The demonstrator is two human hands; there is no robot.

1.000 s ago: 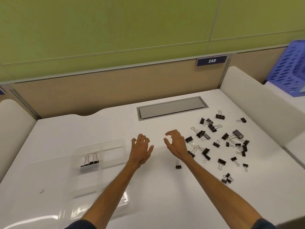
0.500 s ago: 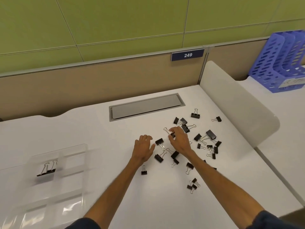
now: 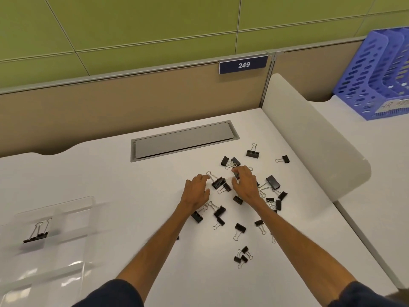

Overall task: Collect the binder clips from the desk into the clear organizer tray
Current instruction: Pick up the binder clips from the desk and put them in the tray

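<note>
**Both hands down among the scattered clips**

The right hand point(image 3: 245, 185) pinched 1 black clip point(image 3: 236, 174) between curled thumb and forefinger. The left hand point(image 3: 195, 192) lay beside it with loosely bent fingers that held nothing, just left of a large clip point(image 3: 218, 182). More binder clips point(image 3: 240, 228) crowded both wrists on the white desk point(image 3: 110, 173). Well left of the fingers, the clear organizer tray point(image 3: 75, 209) held 1 stored clip point(image 3: 36, 234). Beyond the fingertips lay a grey hatch point(image 3: 183, 139), and a sign point(image 3: 243, 64) read "249". Far right, past a white divider point(image 3: 309, 140), a blue file rack point(image 3: 376, 74) carried a handwritten label beginning "HR".
</note>
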